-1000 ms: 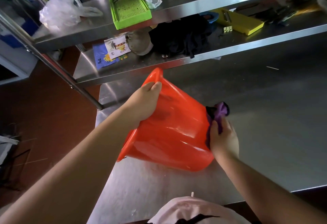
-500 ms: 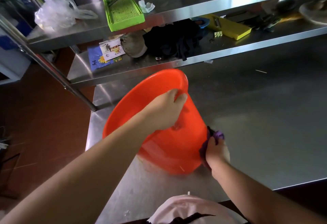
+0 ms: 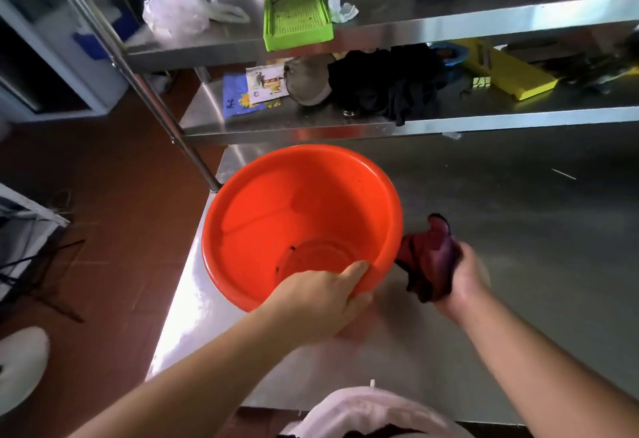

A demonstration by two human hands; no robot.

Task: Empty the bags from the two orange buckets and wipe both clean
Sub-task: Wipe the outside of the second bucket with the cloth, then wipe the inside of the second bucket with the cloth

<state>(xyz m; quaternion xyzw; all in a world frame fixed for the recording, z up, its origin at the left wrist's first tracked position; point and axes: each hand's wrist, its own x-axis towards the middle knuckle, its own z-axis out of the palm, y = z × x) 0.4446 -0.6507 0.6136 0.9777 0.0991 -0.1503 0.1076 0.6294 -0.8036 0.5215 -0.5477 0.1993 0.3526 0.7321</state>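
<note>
One orange bucket [image 3: 297,209] stands nearly upright on the steel table [image 3: 518,247], its mouth facing me. A few dark specks lie on its bottom; no bag is inside. My left hand [image 3: 321,302] grips the bucket's near rim, thumb inside. My right hand [image 3: 460,278] holds a crumpled purple cloth [image 3: 432,261] just right of the bucket, beside its outer wall. I see only this one bucket.
Two steel shelves rise behind the table. The upper one carries a clear plastic bag [image 3: 179,8] and a green slicer tray [image 3: 294,12]. The lower one holds a black cloth [image 3: 383,85], packets [image 3: 252,88] and a yellow slicer [image 3: 508,74]. The shelf post [image 3: 166,102] stands left.
The bucket has turned from lying on its side, bottom toward my right hand, to mouth up. My left hand shifted to the near rim. The cloth came off the bucket's base.
</note>
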